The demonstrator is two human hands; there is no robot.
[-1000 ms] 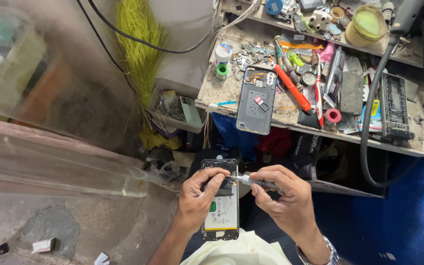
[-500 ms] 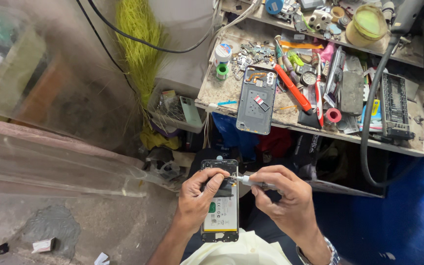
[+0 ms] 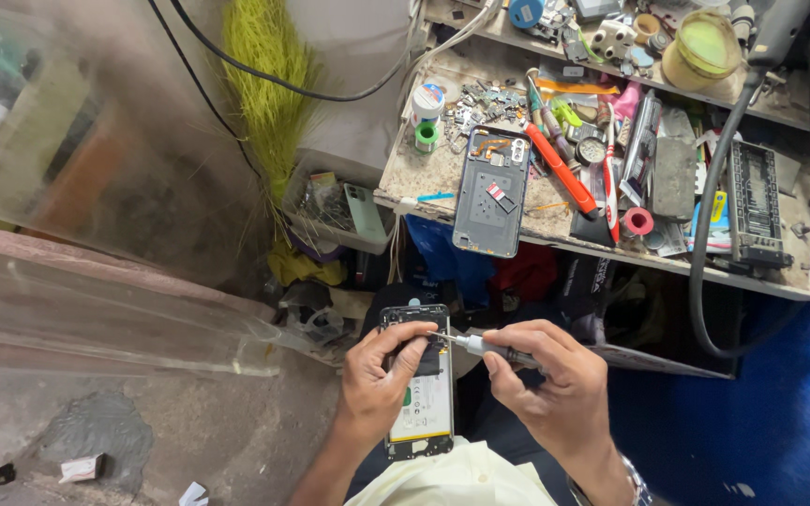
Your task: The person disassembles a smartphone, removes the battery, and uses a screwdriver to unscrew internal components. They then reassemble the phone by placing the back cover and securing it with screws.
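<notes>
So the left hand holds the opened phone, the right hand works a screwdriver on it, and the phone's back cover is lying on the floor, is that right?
Not quite. The back cover lies on the cluttered workbench, not on the floor, as the head view shows. The rest stands: the left hand holds the opened phone and the right hand works a screwdriver on it.

- The left hand (image 3: 377,384) holds an open phone (image 3: 419,384) near the lap.
- The right hand (image 3: 550,384) holds a small screwdriver (image 3: 480,347), tip on the phone's top.
- A phone back cover (image 3: 492,192) lies on the messy far table (image 3: 424,178).
</notes>
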